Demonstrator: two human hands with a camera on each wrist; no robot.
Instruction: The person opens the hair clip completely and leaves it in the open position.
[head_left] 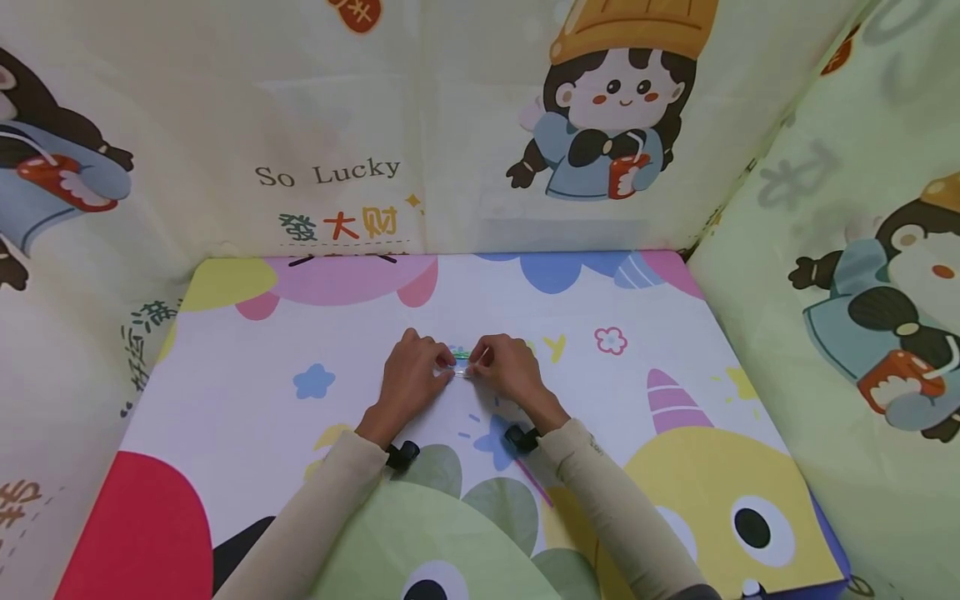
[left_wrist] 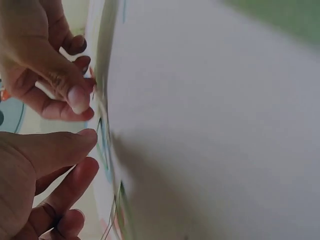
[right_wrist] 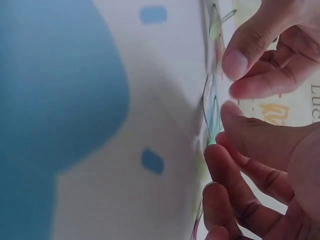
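Both hands meet over the middle of the table. Between their fingertips lies a small thin clear piece with a green edge (head_left: 461, 356); its exact kind is hard to make out. My left hand (head_left: 412, 375) has thumb and forefinger at its left end. At the other end my right hand (head_left: 510, 367) pinches with thumb and curled fingers. Close up, the right wrist view shows thin wiry loops (right_wrist: 212, 107) tinted green and blue beside the fingertips. Similar loops (left_wrist: 121, 210) appear low in the left wrist view. The fingers partly hide the contact.
A printed cloth (head_left: 247, 400) with cartoon shapes covers the table. A thin pink stick-like line (head_left: 534, 483) shows near the right wrist; whether it is printed cannot be told. Cartoon-printed sheets (head_left: 450, 125) stand around the back and sides.
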